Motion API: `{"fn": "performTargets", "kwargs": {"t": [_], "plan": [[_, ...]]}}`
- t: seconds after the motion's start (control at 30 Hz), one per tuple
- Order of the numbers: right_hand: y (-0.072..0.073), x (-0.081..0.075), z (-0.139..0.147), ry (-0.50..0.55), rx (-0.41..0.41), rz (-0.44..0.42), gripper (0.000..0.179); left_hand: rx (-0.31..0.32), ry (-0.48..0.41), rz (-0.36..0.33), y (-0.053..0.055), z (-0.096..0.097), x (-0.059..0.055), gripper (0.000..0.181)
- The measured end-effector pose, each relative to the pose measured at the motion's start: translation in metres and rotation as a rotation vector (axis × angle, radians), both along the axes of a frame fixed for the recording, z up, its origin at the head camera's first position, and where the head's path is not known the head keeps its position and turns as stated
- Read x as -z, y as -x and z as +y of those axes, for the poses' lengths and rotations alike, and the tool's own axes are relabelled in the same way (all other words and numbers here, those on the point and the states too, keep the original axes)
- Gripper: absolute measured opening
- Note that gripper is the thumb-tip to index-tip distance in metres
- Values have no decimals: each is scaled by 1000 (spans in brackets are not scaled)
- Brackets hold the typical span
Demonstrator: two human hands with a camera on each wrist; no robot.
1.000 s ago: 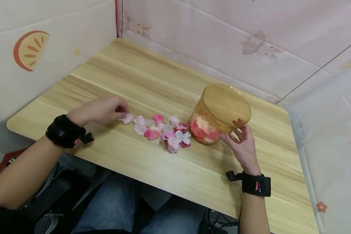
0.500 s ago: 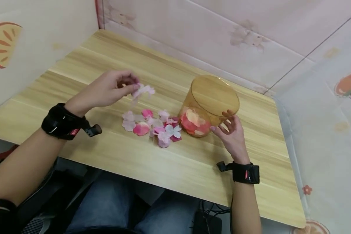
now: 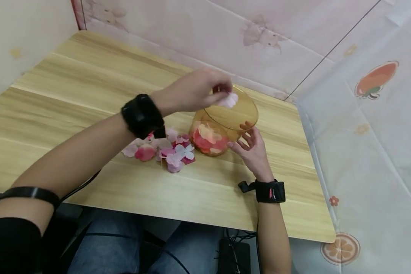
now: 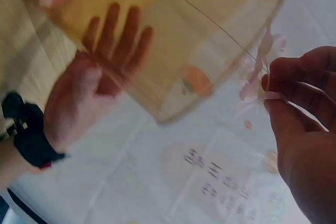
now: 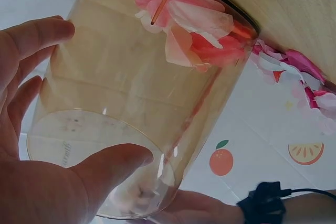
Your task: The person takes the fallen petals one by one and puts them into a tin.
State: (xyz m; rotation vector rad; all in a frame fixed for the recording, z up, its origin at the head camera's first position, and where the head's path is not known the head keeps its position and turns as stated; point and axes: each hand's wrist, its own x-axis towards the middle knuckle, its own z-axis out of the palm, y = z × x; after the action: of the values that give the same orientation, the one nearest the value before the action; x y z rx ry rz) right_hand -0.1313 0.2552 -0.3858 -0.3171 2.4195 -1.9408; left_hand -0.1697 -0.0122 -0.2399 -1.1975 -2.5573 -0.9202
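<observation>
A see-through amber cylindrical vase (image 3: 231,118) stands on the table with pink, red and cream artificial flowers (image 5: 194,22) at its bottom. My right hand (image 3: 253,154) grips its side, the thumb (image 5: 118,163) near me and the other fingers spread round the far side. Over the vase's mouth is my left hand (image 3: 203,89), pinching a pale pink artificial flower (image 3: 230,100) between thumb and fingertips; the left wrist view also shows this flower (image 4: 254,87) by the rim. Just left of the vase lies a loose pile of pink and white artificial flowers (image 3: 184,151), partly covered by my left forearm.
The wooden table (image 3: 205,198) meets a pale printed cloth wall (image 3: 178,34) at the back and another cloth (image 3: 373,152) on the right. Black straps are on both wrists. Cables (image 3: 238,236) hang below the table's front edge.
My left hand has picked up the pale pink flower from the left end of the pile, lifted it and carried it right to above the vase. My right hand keeps its hold.
</observation>
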Motion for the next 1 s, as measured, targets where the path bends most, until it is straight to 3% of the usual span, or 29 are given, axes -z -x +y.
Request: {"fn": "performTargets", "kwargs": {"t": [0.13, 0.27, 0.47, 0.6, 0.7, 0.83, 1.0], "plan": [[0, 4, 2, -21, -10, -10, 88, 22, 124, -37, 14, 18, 16, 15], [-2, 7, 5, -25, -8, -20, 87, 18, 174, -94, 17, 21, 29, 17], [-2, 2, 21, -33, 29, -12, 87, -44, 109, -106, 11, 3, 20, 23], [-7, 2, 34, -62, 72, -30, 86, -107, 50, -124, 3, -25, 22, 20], [-10, 2, 38, -75, 89, -43, 85, -149, 62, -155, -5, -52, 36, 18], [-11, 0, 42, -86, 102, -48, 84, -169, 155, -221, -18, -90, 67, 19], [-14, -2, 48, -84, 115, -41, 83, -161, 262, -409, -33, -118, 104, 33]]}}
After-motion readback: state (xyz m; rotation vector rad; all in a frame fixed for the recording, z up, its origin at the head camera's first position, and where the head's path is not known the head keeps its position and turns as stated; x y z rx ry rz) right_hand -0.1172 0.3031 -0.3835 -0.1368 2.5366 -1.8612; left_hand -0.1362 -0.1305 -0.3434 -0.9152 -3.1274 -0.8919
